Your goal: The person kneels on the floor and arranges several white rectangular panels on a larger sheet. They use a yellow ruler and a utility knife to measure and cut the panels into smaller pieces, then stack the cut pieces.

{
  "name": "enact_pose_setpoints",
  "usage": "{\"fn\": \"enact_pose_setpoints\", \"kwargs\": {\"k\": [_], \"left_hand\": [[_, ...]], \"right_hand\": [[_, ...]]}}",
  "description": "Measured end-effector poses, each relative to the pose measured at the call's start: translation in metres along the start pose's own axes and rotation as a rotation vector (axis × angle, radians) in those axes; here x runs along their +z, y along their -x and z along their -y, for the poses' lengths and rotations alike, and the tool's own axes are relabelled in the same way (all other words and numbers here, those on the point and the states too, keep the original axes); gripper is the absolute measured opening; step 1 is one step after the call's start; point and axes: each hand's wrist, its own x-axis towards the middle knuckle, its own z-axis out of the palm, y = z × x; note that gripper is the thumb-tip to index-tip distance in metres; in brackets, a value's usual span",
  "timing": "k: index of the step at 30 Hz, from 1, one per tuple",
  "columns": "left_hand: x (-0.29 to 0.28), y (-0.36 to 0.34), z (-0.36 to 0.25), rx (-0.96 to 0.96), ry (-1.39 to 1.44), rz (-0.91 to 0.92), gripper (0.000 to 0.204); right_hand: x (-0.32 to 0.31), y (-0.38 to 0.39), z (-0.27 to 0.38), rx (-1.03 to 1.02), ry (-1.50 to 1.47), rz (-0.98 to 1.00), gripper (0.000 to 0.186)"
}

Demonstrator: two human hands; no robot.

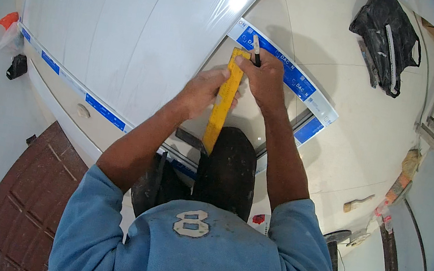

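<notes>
Yellow ruler [223, 100], centre of the frame, lies across a white film-wrapped aluminium profile [288, 73] (blue-banded edge). Left hand [204, 91] presses flat on the ruler; right hand [265, 78] is closed around a dark marker [255, 50] at the ruler's upper end. Wider white panels [104, 23] fill the upper left. Risk: the ruler may slide on the glossy film, skewing the mark.

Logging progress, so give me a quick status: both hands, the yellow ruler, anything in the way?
Left hand pressing yellow ruler flat. Right hand gripping black-and-white marker at ruler's top end. Ruler lies across white wrapped profile. Nothing blocking it.
</notes>
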Motion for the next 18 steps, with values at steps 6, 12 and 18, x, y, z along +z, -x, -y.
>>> {"fn": "enact_pose_setpoints", "kwargs": {"k": [6, 12, 18], "left_hand": [[-0.02, -0.011, 0.0, 0.133, -0.494, -0.352, 0.033], [-0.028, -0.023, -0.001, 0.206, -0.594, -0.401, 0.036], [-0.023, -0.032, 0.003, 0.24, -0.494, -0.423, 0.037]], "right_hand": [[0.028, -0.021, -0.009, -0.047, 0.338, -0.093, 0.031], [0.0, -0.028, 0.002, -0.07, 0.312, -0.125, 0.032], [-0.032, -0.045, 0.028, 0.209, -0.2, -0.104, 0.045]]}}
